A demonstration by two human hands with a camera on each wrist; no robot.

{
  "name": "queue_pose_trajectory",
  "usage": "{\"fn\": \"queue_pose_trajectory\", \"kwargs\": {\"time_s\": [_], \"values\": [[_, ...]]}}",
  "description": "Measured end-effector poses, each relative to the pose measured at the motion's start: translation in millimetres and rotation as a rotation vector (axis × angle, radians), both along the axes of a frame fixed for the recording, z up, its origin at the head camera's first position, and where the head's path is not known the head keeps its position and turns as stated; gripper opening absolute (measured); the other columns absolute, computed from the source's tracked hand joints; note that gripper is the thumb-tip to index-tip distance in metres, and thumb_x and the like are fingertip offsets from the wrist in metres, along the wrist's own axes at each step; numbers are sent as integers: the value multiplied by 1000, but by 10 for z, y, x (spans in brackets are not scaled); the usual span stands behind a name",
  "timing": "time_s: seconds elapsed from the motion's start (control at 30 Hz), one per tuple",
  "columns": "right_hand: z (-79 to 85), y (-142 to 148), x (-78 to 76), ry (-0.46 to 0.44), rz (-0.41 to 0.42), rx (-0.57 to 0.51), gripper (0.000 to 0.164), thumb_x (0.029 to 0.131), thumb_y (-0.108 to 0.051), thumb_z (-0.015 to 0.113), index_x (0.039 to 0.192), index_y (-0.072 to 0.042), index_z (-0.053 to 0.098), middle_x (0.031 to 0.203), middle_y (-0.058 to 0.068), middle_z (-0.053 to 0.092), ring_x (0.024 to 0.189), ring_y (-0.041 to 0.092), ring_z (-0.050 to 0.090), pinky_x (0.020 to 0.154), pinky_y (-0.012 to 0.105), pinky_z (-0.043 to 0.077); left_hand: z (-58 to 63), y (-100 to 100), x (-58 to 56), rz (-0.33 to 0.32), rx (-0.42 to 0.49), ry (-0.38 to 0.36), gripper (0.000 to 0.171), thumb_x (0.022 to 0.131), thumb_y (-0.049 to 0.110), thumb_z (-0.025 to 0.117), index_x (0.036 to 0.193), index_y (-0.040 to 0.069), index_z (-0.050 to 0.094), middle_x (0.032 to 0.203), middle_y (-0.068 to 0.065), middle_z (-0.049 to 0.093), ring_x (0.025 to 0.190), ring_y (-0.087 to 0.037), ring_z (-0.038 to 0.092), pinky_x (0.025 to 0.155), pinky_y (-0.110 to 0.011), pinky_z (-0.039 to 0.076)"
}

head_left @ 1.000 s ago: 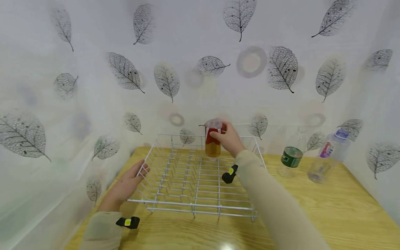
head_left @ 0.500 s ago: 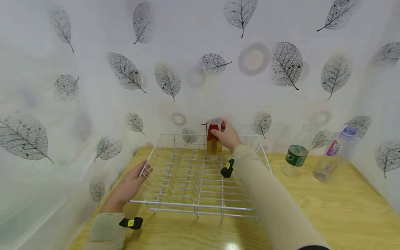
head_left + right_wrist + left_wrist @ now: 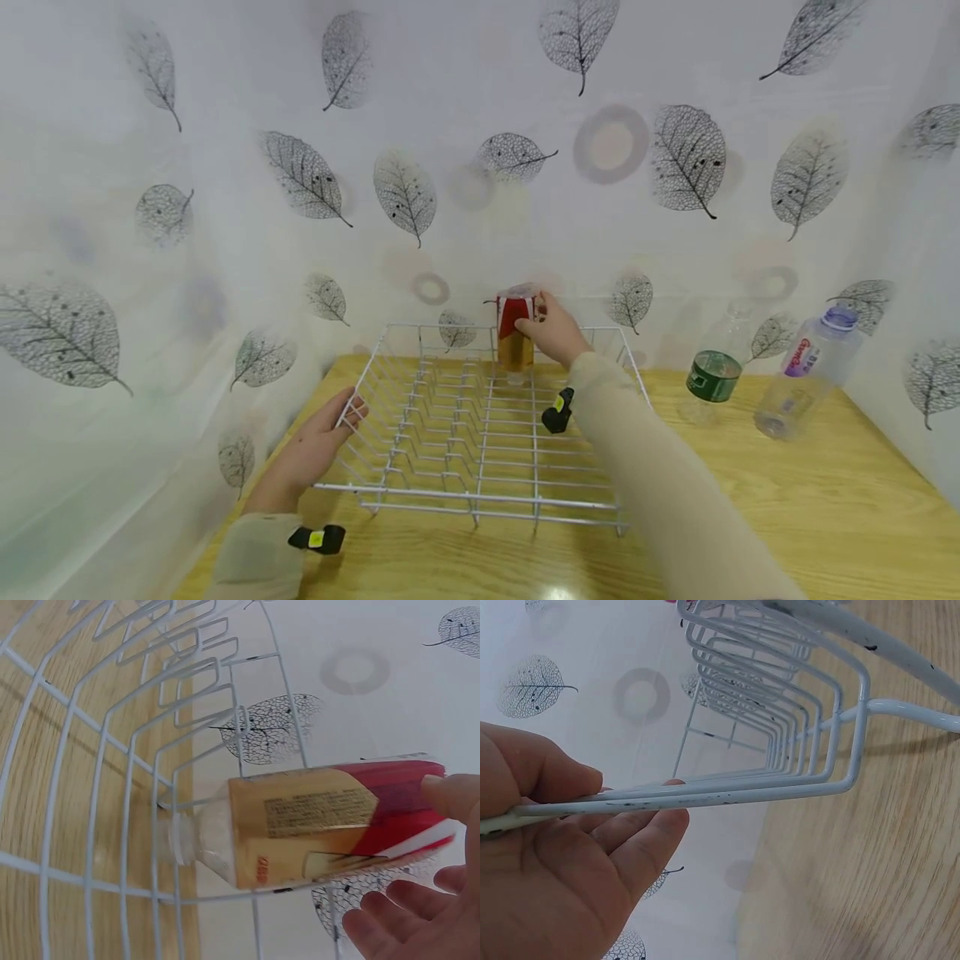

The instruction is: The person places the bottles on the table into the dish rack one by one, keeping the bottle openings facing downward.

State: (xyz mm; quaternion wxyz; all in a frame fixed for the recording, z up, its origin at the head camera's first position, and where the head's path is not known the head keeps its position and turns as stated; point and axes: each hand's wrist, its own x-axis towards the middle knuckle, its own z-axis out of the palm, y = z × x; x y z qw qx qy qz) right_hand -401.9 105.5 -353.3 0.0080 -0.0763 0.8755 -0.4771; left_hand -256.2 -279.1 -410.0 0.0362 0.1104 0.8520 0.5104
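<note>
No word can be read with certainty. The clear bottle [image 3: 806, 379] has a label [image 3: 802, 356] with pink script that seems to begin with G, though it is too small to be sure. The green label [image 3: 715, 377] shows a pale mark. On the red-and-gold bottle [image 3: 300, 838], dark print [image 3: 322, 812] and red characters [image 3: 262, 870] stay illegible.

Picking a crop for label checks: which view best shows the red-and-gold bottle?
Right wrist: the bottle is large there, with its label and neck in plain sight. Head shows it small, neck down at the back of the rack, the thumb of the right hand over it. Left wrist shows no identifiable part of it.
</note>
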Motion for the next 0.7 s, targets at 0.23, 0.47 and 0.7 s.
{"fn": "queue_pose_trajectory", "kwargs": {"time_s": [0.23, 0.47, 0.7], "values": [[145, 262, 97, 30, 27, -17, 90, 99, -43, 61, 165, -21, 4, 166, 12, 22, 148, 34, 29, 113, 58, 34, 2, 8, -7, -2, -17, 19, 62, 111, 14, 40, 161, -2, 8, 155, -31, 35, 142, -47, 35, 115, -62, 27], [331, 632, 218, 60, 51, 51, 97, 96, -55, 62, 165, -21, 2, 167, 12, 18, 150, 34, 25, 113, 61, 32, -34, -2, 1, 10, -14, -7, 62, 111, 17, 40, 162, 1, 8, 157, -28, 34, 143, -44, 34, 116, -61, 25], [568, 1046, 530, 145, 42, 85, 102, 93, -59, 64, 165, -25, 1, 168, 10, 17, 150, 35, 25, 112, 64, 31, -19, 7, -2, 13, -33, 10, 62, 111, 15, 40, 161, -2, 8, 155, -30, 36, 141, -46, 37, 115, -62, 26]]}}
